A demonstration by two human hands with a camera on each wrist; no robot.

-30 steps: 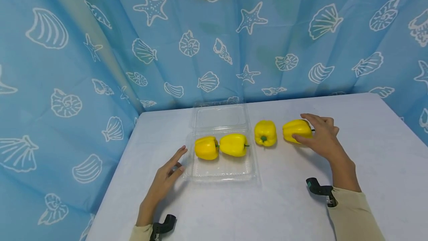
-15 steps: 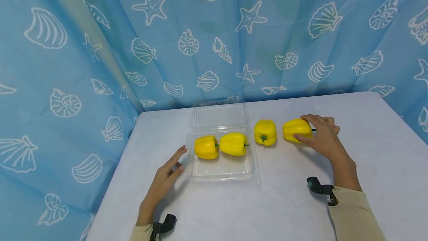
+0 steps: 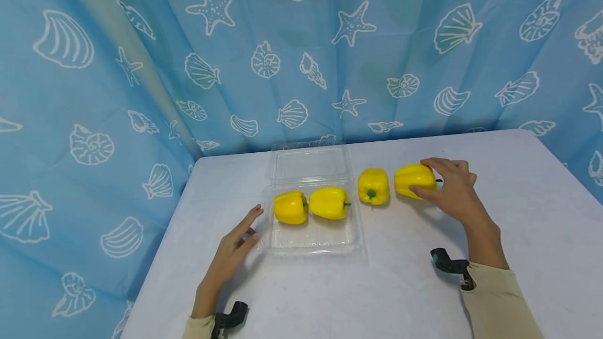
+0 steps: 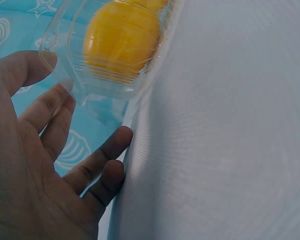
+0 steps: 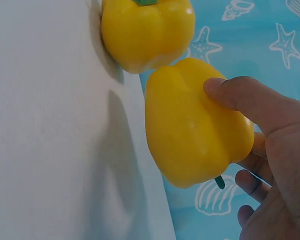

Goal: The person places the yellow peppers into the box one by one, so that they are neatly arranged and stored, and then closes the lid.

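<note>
My right hand (image 3: pixel 452 190) holds a yellow bell pepper (image 3: pixel 413 181) between thumb and fingers. In the right wrist view that bell pepper (image 5: pixel 190 125) is a little off the cloth, its dark green stem pointing toward the palm. Just left of it, another yellow bell pepper (image 3: pixel 373 184) sits on the table, green stem facing the front. A clear plastic clamshell box (image 3: pixel 311 242) lies with its lid back, and two more yellow bell peppers (image 3: pixel 290 208) are side by side inside. At the box's left edge, my left hand (image 3: pixel 235 247) has its fingertips against the wall, fingers loosely extended.
The table (image 3: pixel 339 297) is covered in white cloth. The clear lid (image 3: pixel 308 165) extends toward the back edge. Behind and to the left hangs a blue curtain (image 3: pixel 301 30) with white shells and starfish.
My right hand has lifted its bell pepper slightly and shifted it a little left, toward the neighbouring one. The left hand and the box have stayed put.
</note>
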